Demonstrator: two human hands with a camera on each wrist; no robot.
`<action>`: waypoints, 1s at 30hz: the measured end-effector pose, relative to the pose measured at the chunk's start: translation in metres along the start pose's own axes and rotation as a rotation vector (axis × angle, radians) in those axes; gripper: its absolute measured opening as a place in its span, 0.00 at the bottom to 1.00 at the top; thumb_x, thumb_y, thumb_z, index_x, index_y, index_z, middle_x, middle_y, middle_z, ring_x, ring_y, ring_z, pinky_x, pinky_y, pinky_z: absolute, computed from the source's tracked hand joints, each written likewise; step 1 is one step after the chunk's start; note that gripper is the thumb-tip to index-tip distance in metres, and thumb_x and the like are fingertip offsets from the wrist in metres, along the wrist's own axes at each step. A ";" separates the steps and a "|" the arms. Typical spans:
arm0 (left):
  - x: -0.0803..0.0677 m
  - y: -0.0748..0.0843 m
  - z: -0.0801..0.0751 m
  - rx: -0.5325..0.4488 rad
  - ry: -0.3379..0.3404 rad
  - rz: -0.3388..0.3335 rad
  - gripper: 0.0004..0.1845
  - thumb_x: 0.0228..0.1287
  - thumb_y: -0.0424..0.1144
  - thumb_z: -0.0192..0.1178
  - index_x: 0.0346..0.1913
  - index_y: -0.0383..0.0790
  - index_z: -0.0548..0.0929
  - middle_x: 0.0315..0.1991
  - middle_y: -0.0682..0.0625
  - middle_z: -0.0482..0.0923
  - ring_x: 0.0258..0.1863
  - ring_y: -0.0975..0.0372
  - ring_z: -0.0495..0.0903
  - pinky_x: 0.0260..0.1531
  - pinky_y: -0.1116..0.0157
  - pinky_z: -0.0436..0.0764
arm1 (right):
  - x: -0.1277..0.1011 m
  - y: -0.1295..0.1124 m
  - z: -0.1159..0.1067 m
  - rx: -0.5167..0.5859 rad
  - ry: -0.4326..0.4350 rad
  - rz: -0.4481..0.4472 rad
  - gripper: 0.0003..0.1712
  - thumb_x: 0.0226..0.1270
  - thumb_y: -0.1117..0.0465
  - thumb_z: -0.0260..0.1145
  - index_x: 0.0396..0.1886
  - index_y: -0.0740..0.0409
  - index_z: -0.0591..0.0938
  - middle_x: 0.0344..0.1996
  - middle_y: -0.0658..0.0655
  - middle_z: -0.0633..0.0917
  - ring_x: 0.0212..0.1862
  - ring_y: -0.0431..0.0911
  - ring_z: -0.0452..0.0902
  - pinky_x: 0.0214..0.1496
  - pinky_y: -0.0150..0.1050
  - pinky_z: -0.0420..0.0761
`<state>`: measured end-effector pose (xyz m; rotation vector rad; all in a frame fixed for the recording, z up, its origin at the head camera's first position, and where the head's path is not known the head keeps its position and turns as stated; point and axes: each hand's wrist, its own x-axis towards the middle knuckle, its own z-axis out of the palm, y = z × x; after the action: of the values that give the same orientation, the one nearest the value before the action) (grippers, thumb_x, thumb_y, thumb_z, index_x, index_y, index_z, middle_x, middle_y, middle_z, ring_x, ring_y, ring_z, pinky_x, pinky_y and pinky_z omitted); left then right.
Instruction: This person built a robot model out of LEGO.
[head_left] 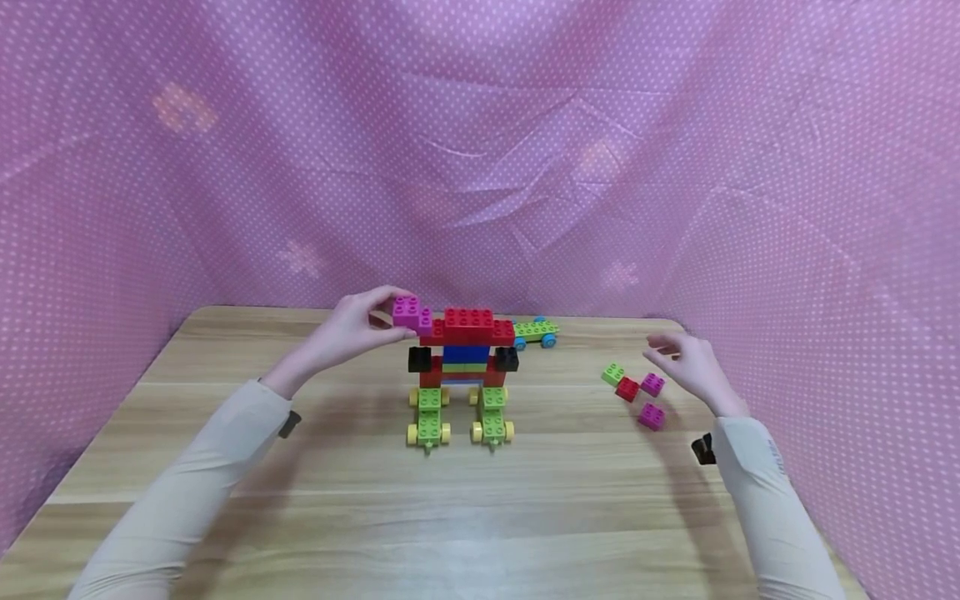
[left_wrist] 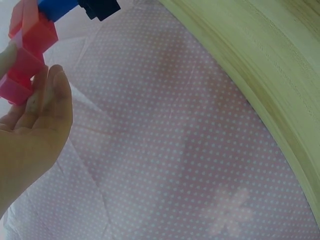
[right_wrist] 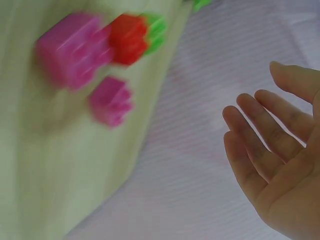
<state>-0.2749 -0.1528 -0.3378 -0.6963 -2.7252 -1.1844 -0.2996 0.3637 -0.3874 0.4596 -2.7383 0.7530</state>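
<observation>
A brick figure (head_left: 465, 358) stands mid-table: red top, blue body, black side pieces, two green wheeled feet. My left hand (head_left: 360, 329) pinches a magenta brick (head_left: 411, 313) against the figure's top left end; in the left wrist view the magenta brick (left_wrist: 17, 75) sits between thumb and fingers (left_wrist: 50, 95). My right hand (head_left: 686, 362) hovers with relaxed, straight fingers (right_wrist: 260, 145) and holds nothing, just right of loose bricks: one green (head_left: 612, 373), one red (head_left: 627, 389), two magenta (head_left: 652, 400). The right wrist view is blurred.
A green wheeled piece with blue wheels (head_left: 536, 332) lies behind the figure. The wooden table (head_left: 480, 500) is enclosed by pink dotted cloth (head_left: 480, 167) at the back and both sides.
</observation>
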 end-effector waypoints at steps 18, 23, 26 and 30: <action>0.001 0.000 -0.002 -0.016 -0.013 0.013 0.27 0.62 0.40 0.69 0.63 0.42 0.76 0.49 0.45 0.83 0.49 0.54 0.82 0.51 0.58 0.86 | -0.019 0.080 0.029 0.082 -0.255 0.277 0.34 0.65 0.54 0.70 0.62 0.74 0.73 0.55 0.75 0.81 0.55 0.65 0.81 0.60 0.57 0.80; 0.001 0.001 -0.002 -0.012 -0.009 0.008 0.26 0.61 0.39 0.69 0.62 0.42 0.76 0.49 0.45 0.83 0.50 0.54 0.82 0.51 0.57 0.86 | -0.017 0.083 0.034 0.080 -0.263 0.276 0.32 0.65 0.56 0.70 0.61 0.73 0.74 0.52 0.73 0.83 0.54 0.64 0.82 0.59 0.58 0.80; 0.001 0.000 -0.002 -0.010 -0.010 -0.005 0.26 0.62 0.40 0.69 0.63 0.43 0.76 0.50 0.45 0.83 0.50 0.54 0.82 0.52 0.57 0.86 | -0.016 0.086 0.038 0.073 -0.232 0.240 0.28 0.63 0.59 0.71 0.57 0.73 0.77 0.48 0.72 0.85 0.50 0.62 0.83 0.56 0.56 0.82; 0.000 -0.001 -0.002 -0.015 -0.008 -0.013 0.27 0.62 0.40 0.69 0.63 0.43 0.76 0.51 0.45 0.83 0.51 0.54 0.82 0.52 0.57 0.86 | -0.015 0.089 0.041 0.050 -0.201 0.209 0.24 0.63 0.60 0.71 0.53 0.72 0.80 0.45 0.71 0.86 0.47 0.60 0.84 0.54 0.55 0.82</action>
<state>-0.2757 -0.1548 -0.3375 -0.6871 -2.7339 -1.2089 -0.3252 0.4176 -0.4667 0.2746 -2.9958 0.8700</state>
